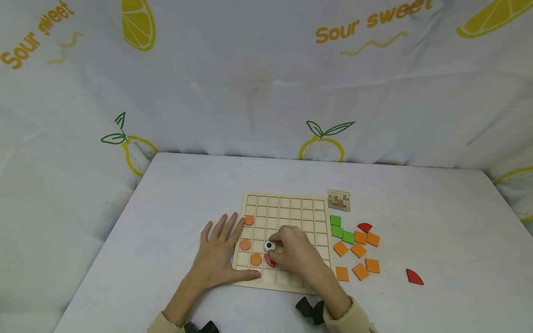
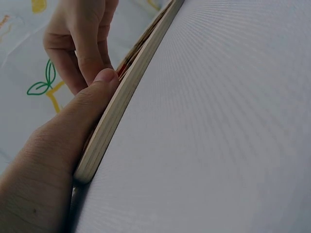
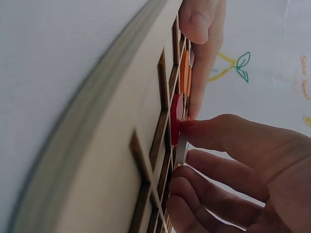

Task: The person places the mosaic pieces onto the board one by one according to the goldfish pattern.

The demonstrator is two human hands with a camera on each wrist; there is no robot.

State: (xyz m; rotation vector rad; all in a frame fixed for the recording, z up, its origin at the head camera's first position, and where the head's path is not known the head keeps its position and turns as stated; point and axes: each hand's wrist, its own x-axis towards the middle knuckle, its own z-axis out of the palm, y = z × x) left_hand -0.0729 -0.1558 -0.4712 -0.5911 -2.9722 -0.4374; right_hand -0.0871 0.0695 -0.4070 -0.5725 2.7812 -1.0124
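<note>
A wooden grid board lies on the white table. My left hand rests on its left edge with the fingers spread, the thumb along the near edge. My right hand pinches a round white piece with a black dot between thumb and fingers, at a cell in the left half of the grid. Just below that piece sits a red quarter-circle, partly hidden by the right hand. Orange discs occupy several cells near the left side. In the right wrist view, the thumb is by the red piece.
Right of the board lie several orange squares, green squares and two loose red quarter-circles. A small printed pattern card lies by the board's far right corner. A lemon-print cloth hangs behind the table.
</note>
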